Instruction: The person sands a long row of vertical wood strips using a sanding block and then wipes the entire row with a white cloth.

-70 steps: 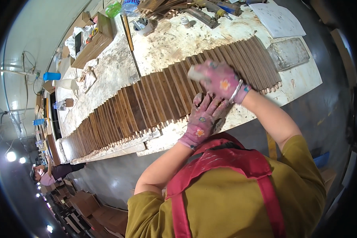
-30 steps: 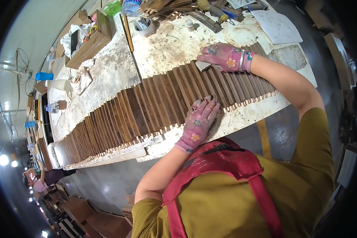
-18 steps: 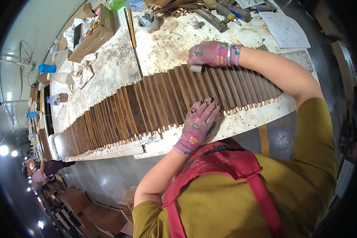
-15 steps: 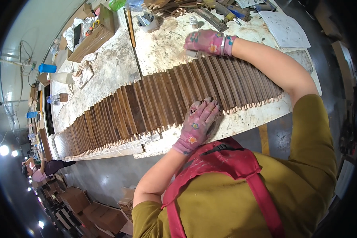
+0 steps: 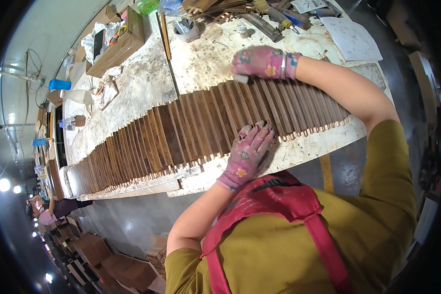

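Note:
A long row of dark brown wooden slats (image 5: 196, 122) with pale dowel ends along its near side runs across the white, stained table. My left hand (image 5: 249, 151), in a pink flowered glove, rests on the near ends of several slats, its fingers stretched out over them. On the far edge of the row, my right hand (image 5: 265, 63), in a matching glove, is closed around a small pale block (image 5: 240, 78). Only one end of that block shows below the fingers. The slats under my right palm are hidden.
Beyond the row stand a white tub (image 5: 187, 31), a small jar (image 5: 242, 30) and hand tools (image 5: 279, 18). Paper sheets (image 5: 350, 39) lie at the far right. A cardboard box (image 5: 116, 44) sits far left. Another person (image 5: 49, 208) is in the left background.
My right hand has come nearer to me and slightly right with the pale block, over the far slat ends. The left hand has stayed on the slats.

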{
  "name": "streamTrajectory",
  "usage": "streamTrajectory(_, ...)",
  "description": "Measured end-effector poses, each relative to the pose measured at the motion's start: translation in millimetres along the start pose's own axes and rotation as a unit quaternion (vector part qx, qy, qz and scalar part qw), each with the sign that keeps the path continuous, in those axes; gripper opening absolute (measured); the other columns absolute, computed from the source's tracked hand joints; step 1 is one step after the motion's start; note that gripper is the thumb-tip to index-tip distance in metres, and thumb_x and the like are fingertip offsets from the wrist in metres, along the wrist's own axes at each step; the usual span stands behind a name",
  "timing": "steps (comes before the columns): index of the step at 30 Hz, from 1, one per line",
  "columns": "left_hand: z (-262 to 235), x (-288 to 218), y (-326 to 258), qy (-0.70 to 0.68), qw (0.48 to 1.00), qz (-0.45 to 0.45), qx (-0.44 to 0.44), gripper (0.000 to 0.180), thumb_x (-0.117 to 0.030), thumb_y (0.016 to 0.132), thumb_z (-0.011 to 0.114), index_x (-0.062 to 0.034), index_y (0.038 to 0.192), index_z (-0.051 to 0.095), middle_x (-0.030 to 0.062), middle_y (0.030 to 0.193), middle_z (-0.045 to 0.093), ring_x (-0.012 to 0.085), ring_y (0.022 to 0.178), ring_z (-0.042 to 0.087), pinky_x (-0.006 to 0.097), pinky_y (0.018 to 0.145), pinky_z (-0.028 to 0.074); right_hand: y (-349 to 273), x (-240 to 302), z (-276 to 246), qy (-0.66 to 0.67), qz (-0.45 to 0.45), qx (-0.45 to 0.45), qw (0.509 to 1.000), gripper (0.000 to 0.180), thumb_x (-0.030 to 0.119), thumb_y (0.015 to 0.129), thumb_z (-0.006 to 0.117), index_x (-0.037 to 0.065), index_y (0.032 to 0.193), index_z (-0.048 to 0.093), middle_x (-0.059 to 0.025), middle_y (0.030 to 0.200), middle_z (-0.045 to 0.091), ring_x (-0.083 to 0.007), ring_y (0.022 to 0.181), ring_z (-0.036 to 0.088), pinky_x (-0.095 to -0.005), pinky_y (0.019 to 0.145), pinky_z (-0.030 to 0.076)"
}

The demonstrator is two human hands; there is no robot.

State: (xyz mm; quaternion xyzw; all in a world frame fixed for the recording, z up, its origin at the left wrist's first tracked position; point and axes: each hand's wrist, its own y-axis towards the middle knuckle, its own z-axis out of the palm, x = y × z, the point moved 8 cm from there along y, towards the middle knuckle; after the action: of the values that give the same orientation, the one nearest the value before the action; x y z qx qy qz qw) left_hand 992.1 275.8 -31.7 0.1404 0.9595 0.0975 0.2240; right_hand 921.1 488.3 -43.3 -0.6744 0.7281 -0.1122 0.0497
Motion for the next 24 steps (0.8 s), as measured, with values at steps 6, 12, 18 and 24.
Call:
streamTrajectory(6,3.7,-2.1,-0.5,0.01,1.0,0.014,-0.002,0.05,-0.022,0.084,0.064,-0.0057,0.13,0.057,0.0126,0.138,0.053,0.0335,0.129,0.048,0.05,0.108,0.036,-14.6,-45.8,-15.2,-0.064,0.077,-0.171,0.98,0.031,0.013,0.085,0.068,0.014,0.115,0.063,-0.0042,0.1,0.066,-0.0195,0.088,0.066,-0.0323,0.071,0.056)
streamTrajectory(12,-10.1,-1.8,-18.3,0.025,1.0,0.004,-0.006,0.053,-0.022,0.084,0.064,-0.0077,0.135,0.055,0.0113,0.143,0.047,0.0333,0.133,0.044,0.049,0.109,0.035,-34.0,12.4,-12.6,0.019,0.064,-0.071,0.995,0.042,0.005,0.086,0.063,0.017,0.126,0.058,-0.0059,0.111,0.066,-0.0213,0.098,0.066,-0.031,0.077,0.058)
streamTrajectory(18,-5.4,1.5,-24.6,0.025,0.999,0.022,0.03,0.054,-0.028,0.083,0.064,-0.0096,0.133,0.058,0.012,0.142,0.049,0.0335,0.128,0.048,0.05,0.107,0.039,-25.2,26.6,-2.0,-0.028,-0.011,-0.125,0.992,0.032,0.007,0.087,0.064,0.021,0.116,0.062,-0.0023,0.108,0.067,-0.0196,0.097,0.066,-0.0314,0.078,0.058)
streamTrajectory(24,-15.1,7.2,-33.0,0.005,1.0,0.005,0.021,0.063,-0.033,0.085,0.063,-0.0091,0.142,0.047,0.0127,0.147,0.043,0.0332,0.134,0.041,0.049,0.114,0.03,-25.1,54.9,-34.1,-0.035,-0.04,-0.195,0.979,0.028,0.007,0.087,0.065,0.021,0.11,0.067,-0.0007,0.098,0.07,-0.0152,0.089,0.068,-0.0267,0.072,0.059)
